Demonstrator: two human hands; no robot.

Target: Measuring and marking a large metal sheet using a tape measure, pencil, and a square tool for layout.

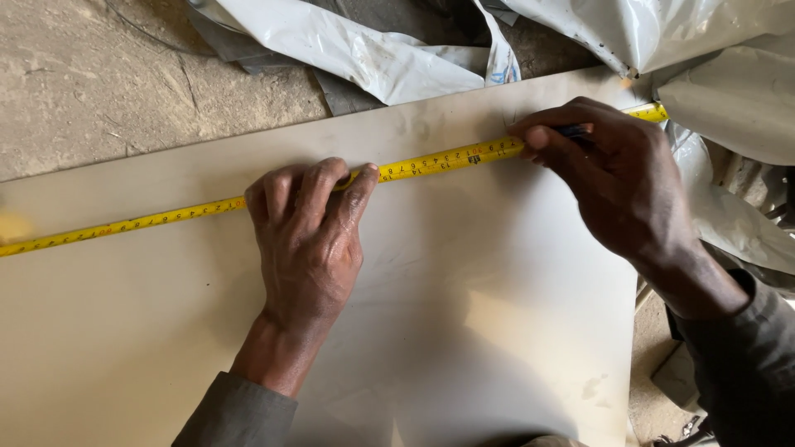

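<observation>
Yellow tape measure (431, 161) stretched across a pale sheet (464, 331), left hand (308, 240) pressing the tape flat with its fingertips, right hand (617, 178) pinching a dark pen (573, 130) at the tape, crumpled white plastic film (373, 50) beyond the sheet's far edge

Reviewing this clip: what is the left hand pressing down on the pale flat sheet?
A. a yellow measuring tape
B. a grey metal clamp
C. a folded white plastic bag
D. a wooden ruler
A: the left hand lays its fingertips on the yellow measuring tape, stretched flat across the pale flat sheet.
</observation>
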